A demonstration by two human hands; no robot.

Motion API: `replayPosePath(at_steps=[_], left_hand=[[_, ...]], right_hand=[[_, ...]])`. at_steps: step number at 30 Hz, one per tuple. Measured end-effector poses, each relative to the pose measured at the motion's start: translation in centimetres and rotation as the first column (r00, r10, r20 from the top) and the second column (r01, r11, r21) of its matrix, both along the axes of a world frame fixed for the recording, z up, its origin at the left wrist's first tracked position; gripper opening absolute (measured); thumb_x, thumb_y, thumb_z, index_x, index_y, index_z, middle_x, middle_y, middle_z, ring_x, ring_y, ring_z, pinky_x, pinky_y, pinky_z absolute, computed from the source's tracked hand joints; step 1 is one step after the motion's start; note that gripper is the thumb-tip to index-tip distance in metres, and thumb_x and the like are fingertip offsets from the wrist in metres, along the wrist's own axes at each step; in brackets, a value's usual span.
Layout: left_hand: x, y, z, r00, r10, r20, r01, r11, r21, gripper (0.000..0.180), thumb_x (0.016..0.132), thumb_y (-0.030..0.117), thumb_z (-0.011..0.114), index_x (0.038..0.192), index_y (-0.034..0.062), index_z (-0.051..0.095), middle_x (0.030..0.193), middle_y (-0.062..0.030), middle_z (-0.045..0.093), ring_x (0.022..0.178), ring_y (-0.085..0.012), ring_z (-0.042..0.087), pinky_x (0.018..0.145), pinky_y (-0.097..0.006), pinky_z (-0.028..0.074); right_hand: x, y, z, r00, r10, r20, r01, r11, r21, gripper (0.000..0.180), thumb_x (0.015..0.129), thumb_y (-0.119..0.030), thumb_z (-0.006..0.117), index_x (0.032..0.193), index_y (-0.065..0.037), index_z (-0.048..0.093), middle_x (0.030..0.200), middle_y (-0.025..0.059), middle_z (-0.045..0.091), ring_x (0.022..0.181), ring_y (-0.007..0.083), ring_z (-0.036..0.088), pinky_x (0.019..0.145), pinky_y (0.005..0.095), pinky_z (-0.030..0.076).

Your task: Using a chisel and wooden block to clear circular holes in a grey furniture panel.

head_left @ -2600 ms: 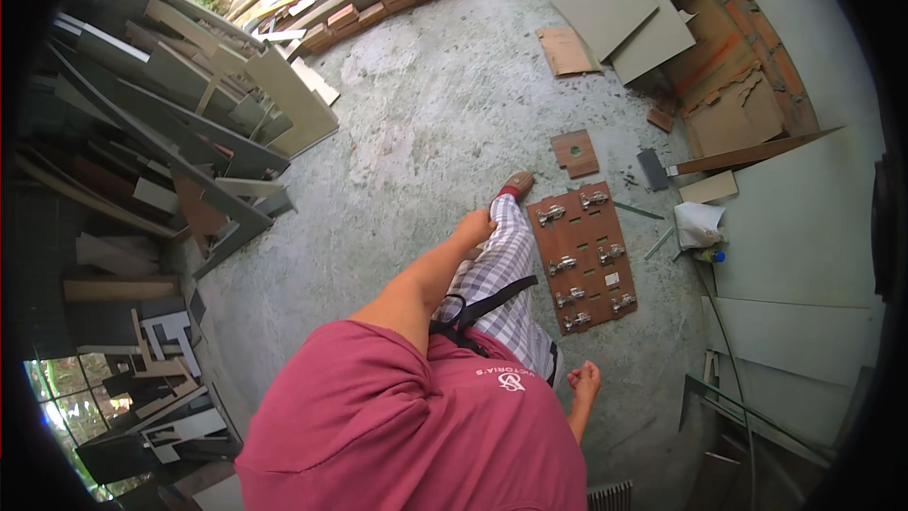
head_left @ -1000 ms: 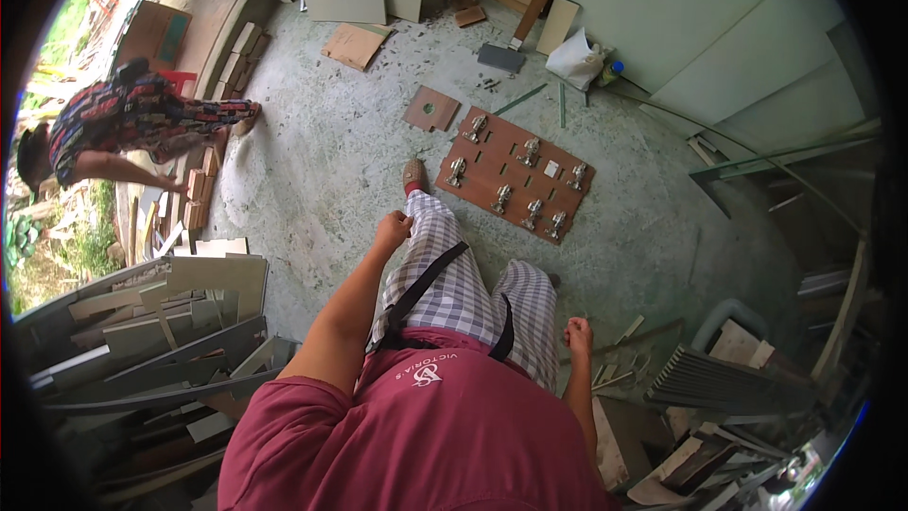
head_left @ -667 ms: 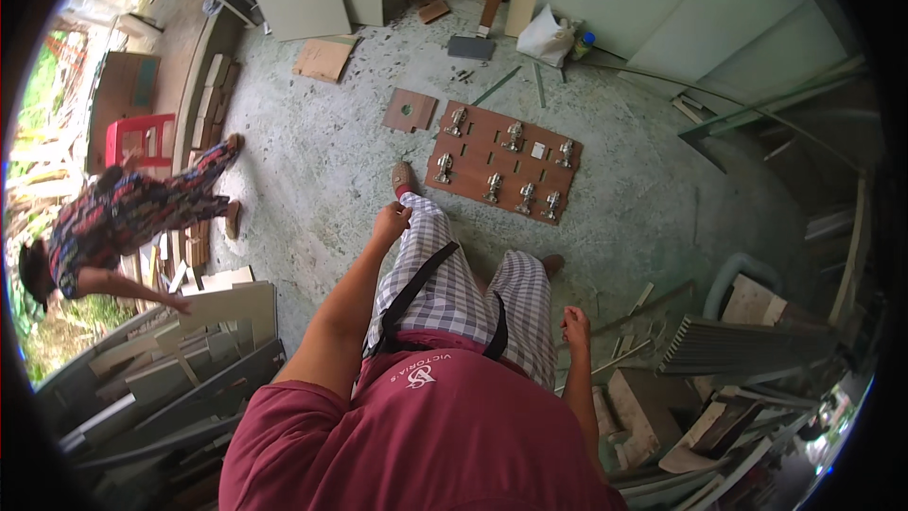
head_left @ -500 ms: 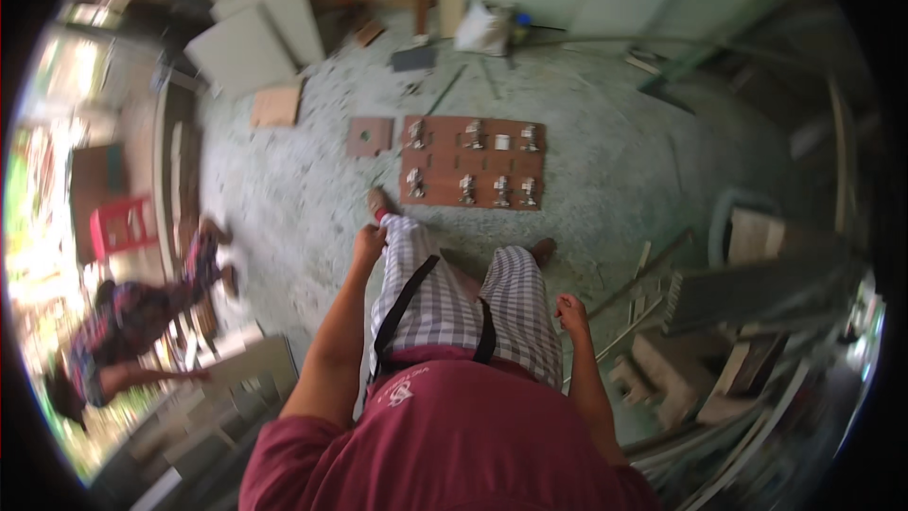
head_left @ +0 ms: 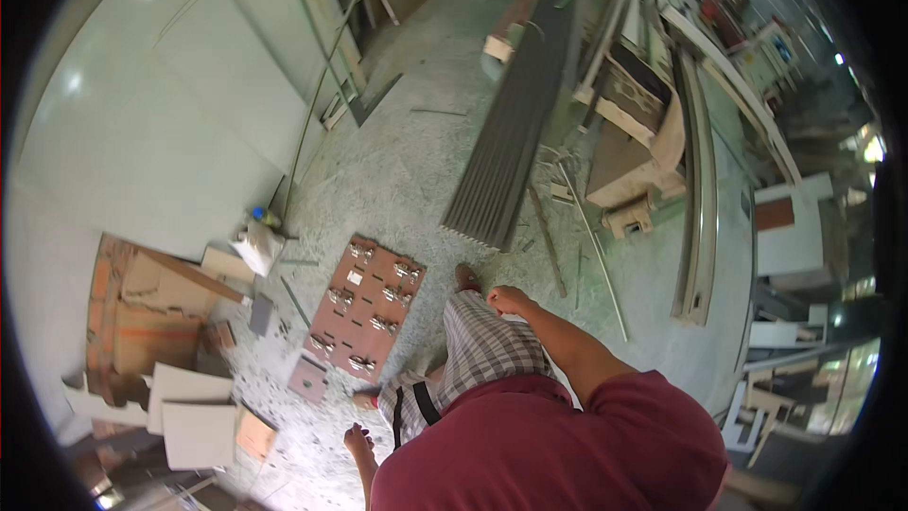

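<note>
My left hand (head_left: 357, 440) hangs low beside my left leg, its fingers loosely curled, and no object shows in it. Over my right thigh, my right hand (head_left: 511, 300) is closed in a loose fist, also with nothing showing. Neither hand touches the brown board (head_left: 364, 308) on the floor ahead of my feet. Several shiny metal fittings, such as this one (head_left: 362, 363), sit along its two long sides, with dark slots between them. A small white square (head_left: 355, 277) lies on the board. Close to its near left end is a smaller brown plate (head_left: 307, 379) with a green spot.
Long dark ribbed panels (head_left: 515, 123) reach toward my right foot. Thin rods (head_left: 596, 251) and a tan block-shaped piece (head_left: 624, 166) lie farther right. Pale sheets (head_left: 197, 431), a cardboard piece (head_left: 255, 433) and a white bag (head_left: 257, 248) are at left, near large wall panels (head_left: 189, 85).
My view has swung to the right, so the brown board appears turned and farther left. The ribbed panels now lie ahead, and the other person has left the view. Both hands stay closed.
</note>
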State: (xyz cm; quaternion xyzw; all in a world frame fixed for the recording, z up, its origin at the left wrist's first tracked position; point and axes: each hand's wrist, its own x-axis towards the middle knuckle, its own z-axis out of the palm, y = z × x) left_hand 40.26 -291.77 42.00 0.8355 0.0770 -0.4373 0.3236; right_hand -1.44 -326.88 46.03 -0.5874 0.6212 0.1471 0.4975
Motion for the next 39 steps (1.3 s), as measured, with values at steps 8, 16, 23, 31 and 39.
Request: replayPosePath(at_steps=[8, 16, 23, 31, 39], left_hand=[[2.4, -7.7, 2.7, 0.981, -0.183, 0.061, 0.191, 0.964, -0.183, 0.023, 0.087, 0.026, 0.054, 0.088, 0.0035, 0.053, 0.063, -0.0075, 0.056, 0.037, -0.0108, 0.041, 0.030, -0.024, 0.029], [7.4, -10.7, 4.4, 0.871, -0.441, 0.216, 0.469, 0.877, -0.101, 0.027, 0.087, 0.027, 0.055, 0.089, 0.0005, 0.057, 0.063, -0.0078, 0.056, 0.039, -0.0101, 0.043, 0.032, -0.026, 0.032], [12.7, -11.8, 9.6, 0.776, -0.620, 0.114, 0.626, 0.780, -0.021, 0.024, 0.088, 0.029, 0.056, 0.090, 0.0053, 0.058, 0.055, 0.0037, 0.043, 0.040, -0.0062, 0.039, 0.034, -0.023, 0.030], [11.9, -10.2, 10.6, 0.792, -0.601, 0.108, 0.590, 0.798, 0.118, 0.022, 0.090, 0.027, 0.056, 0.084, 0.0057, 0.058, 0.050, 0.0031, 0.039, 0.035, -0.0070, 0.036, 0.031, -0.024, 0.026], [2.1, -10.8, 10.9, 0.804, -0.595, -0.003, 0.579, 0.782, 0.233, 0.025, 0.091, 0.029, 0.055, 0.088, 0.0044, 0.059, 0.049, 0.0031, 0.038, 0.035, -0.0078, 0.036, 0.032, -0.024, 0.026]], right_hand=[[0.3, 0.3, -1.8, 0.992, -0.067, 0.107, 0.076, 0.993, -0.086, 0.026, 0.095, -0.025, 0.044, 0.102, -0.009, 0.063, 0.075, 0.0063, 0.065, 0.066, 0.0184, 0.061, 0.066, 0.0358, 0.049], [-1.4, 9.6, -8.0, 0.941, -0.338, -0.011, 0.306, 0.865, -0.398, 0.026, 0.083, -0.032, 0.053, 0.094, -0.012, 0.064, 0.086, 0.0129, 0.067, 0.081, 0.0272, 0.065, 0.074, 0.0424, 0.050], [2.1, 20.4, -3.5, 0.684, -0.730, 0.004, 0.689, 0.645, -0.331, 0.022, 0.081, -0.027, 0.051, 0.092, -0.012, 0.063, 0.074, 0.0095, 0.067, 0.073, 0.0308, 0.066, 0.070, 0.0425, 0.051], [2.6, 24.0, -10.6, 0.707, -0.692, -0.150, 0.675, 0.722, -0.150, 0.024, 0.077, -0.028, 0.053, 0.092, -0.012, 0.065, 0.094, 0.0139, 0.066, 0.092, 0.0331, 0.063, 0.078, 0.0434, 0.049], [-1.7, 8.8, -9.4, 0.853, -0.521, 0.020, 0.521, 0.848, -0.102, 0.028, 0.080, -0.030, 0.054, 0.098, -0.012, 0.065, 0.094, 0.0113, 0.067, 0.089, 0.0304, 0.063, 0.078, 0.0413, 0.049]])
